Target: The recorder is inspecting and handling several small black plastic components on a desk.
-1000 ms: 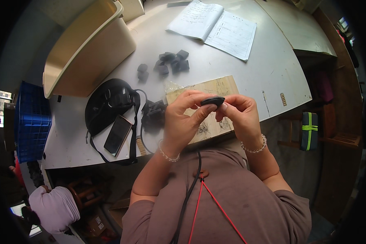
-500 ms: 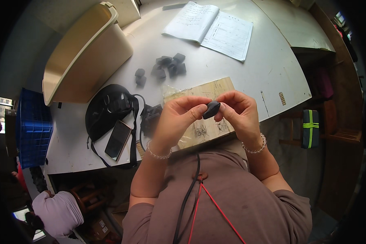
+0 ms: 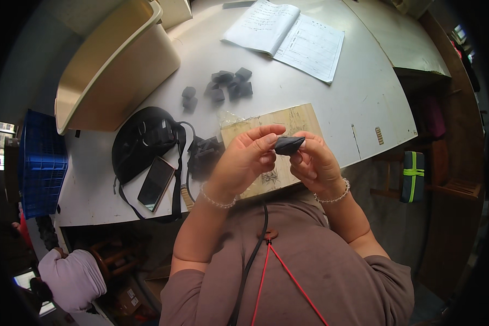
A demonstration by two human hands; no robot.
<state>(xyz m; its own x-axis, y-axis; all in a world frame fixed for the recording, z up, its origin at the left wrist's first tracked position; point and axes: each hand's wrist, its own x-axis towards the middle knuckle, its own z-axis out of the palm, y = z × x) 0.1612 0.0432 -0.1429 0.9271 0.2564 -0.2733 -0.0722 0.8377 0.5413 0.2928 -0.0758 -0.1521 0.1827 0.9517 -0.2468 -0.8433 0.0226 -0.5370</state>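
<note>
Between my fingertips, above a pale wooden board (image 3: 296,117), is a small dark grey folded piece (image 3: 289,145), pointed at its right end; its material I cannot make out. My left hand (image 3: 243,163) pinches its left end with the thumb, the index finger stretched out above it. At the pointed end my right hand (image 3: 318,165) grips it between thumb and fingers, the other fingers curled under. A heap of similar dark pieces (image 3: 205,155) lies beside my left wrist, partly hidden by it. Farther off, several blocky dark pieces (image 3: 231,84) are scattered on the white table (image 3: 288,84).
An open notebook (image 3: 309,46) lies at the far side. To the left are a beige plastic bin (image 3: 125,70), a black bag (image 3: 138,144) with a strap, a phone (image 3: 156,183) and a blue crate (image 3: 43,168). Another person (image 3: 73,280) sits at lower left.
My hands have turned the dark piece so that it lies more level, its point to the right. The left index finger has lifted off it, and my right hand has dropped slightly.
</note>
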